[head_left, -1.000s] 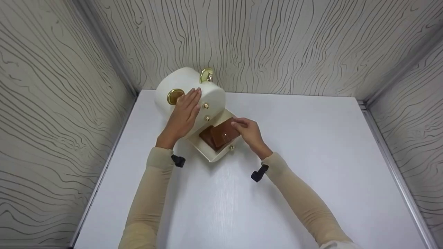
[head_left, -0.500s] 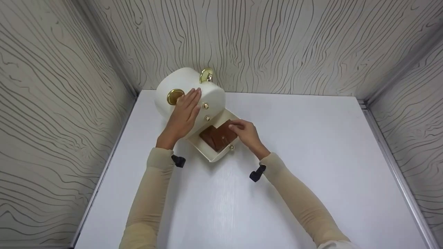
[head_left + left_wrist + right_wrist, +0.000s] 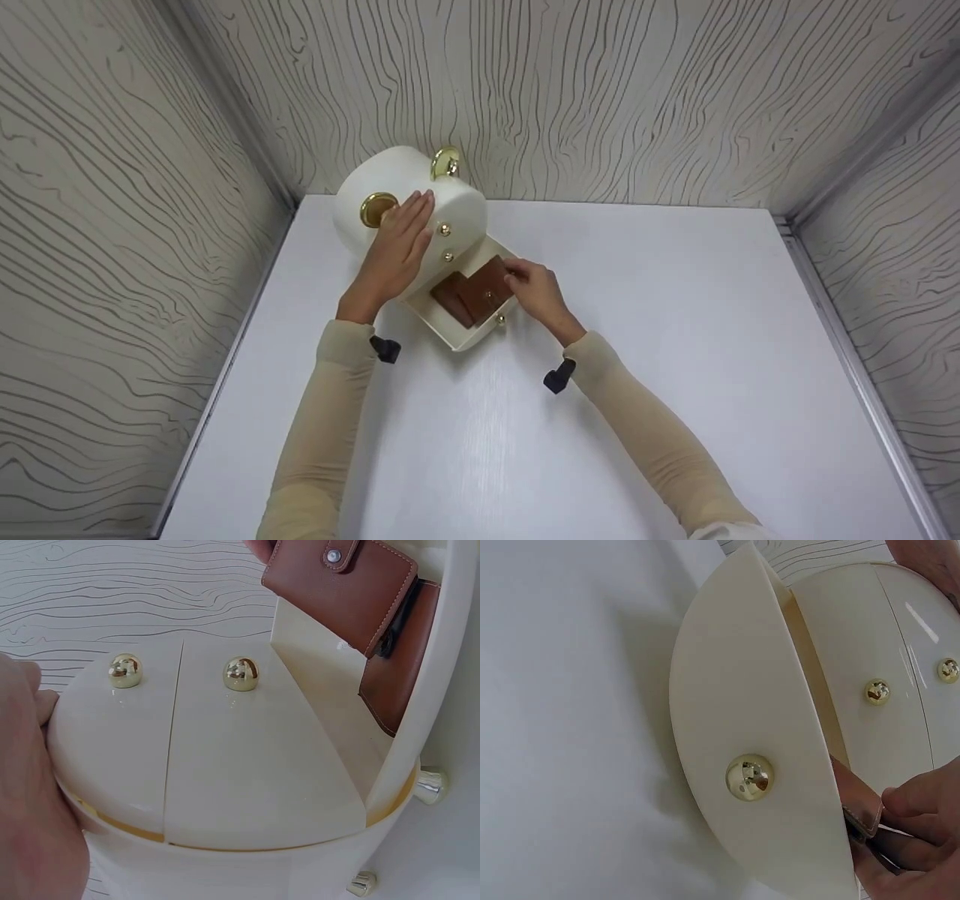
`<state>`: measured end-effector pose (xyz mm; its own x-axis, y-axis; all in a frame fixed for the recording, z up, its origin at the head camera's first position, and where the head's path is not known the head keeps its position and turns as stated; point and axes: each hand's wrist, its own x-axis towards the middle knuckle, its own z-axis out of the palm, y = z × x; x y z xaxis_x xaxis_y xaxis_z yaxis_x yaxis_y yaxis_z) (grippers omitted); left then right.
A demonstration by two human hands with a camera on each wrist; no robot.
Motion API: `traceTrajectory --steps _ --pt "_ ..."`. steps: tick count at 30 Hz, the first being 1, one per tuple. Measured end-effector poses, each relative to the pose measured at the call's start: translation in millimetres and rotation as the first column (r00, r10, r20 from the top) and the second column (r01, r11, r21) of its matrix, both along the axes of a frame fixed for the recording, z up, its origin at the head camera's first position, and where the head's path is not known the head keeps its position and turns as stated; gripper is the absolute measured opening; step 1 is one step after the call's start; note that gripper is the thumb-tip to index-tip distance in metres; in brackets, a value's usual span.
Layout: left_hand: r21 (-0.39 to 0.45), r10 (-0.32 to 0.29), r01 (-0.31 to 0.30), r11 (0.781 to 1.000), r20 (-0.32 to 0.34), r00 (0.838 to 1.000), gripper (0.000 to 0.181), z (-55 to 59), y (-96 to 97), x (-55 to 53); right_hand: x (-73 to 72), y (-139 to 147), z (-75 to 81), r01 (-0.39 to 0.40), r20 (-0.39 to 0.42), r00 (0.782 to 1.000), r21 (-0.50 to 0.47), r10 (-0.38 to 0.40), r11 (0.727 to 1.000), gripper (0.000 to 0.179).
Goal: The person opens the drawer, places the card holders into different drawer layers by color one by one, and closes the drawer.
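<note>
A white, round-fronted storage box [image 3: 461,214] has gold knobs and its lowest drawer [image 3: 456,337] is pulled out. My left hand [image 3: 397,251] rests on top of the box with fingers straight, beside a gold-rimmed disc [image 3: 379,210]. In the drawer lies a brown leather wallet [image 3: 448,296]. My right hand [image 3: 536,289] pinches a second brown wallet [image 3: 341,592], which has a snap strap, by its edge between thumb and fingers. That wallet overlaps the first one, close over the drawer. In the right wrist view the drawer front [image 3: 742,690] hides most of both wallets.
The box stands at the back left of a white table [image 3: 675,337], close to the patterned rear wall [image 3: 562,97]. A gold ring handle [image 3: 445,163] rises from the box's top. A gold knob [image 3: 750,778] sticks out from the drawer front.
My right hand has shifted slightly down and left with the pinched wallet, whose tilt has changed a little over the drawer. The left hand and the box have stayed in place.
</note>
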<state>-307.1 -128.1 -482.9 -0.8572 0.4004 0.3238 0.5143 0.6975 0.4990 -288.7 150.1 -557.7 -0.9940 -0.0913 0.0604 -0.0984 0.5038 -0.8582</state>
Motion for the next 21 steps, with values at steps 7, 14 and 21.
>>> traceTrajectory --steps 7,14,21 --pt "-0.001 0.0 0.0 1.0 -0.004 1.0 0.057 0.9 0.4 1.1 1.0 0.6 0.6 0.019 -0.032 0.999 -0.003 -0.019 1.0 0.032" --pt "-0.01 0.002 -0.001 1.0 0.006 1.0 0.058 1.0 0.8 0.5 1.0 4.7 -5.4 0.06 -0.063 0.996 -0.05 -0.063 0.997 0.023" --pt "-0.015 0.004 -0.004 1.0 0.001 1.0 0.058 1.4 1.1 0.6 1.6 9.4 -6.6 0.07 -0.092 0.993 -0.06 -0.075 0.996 0.018"
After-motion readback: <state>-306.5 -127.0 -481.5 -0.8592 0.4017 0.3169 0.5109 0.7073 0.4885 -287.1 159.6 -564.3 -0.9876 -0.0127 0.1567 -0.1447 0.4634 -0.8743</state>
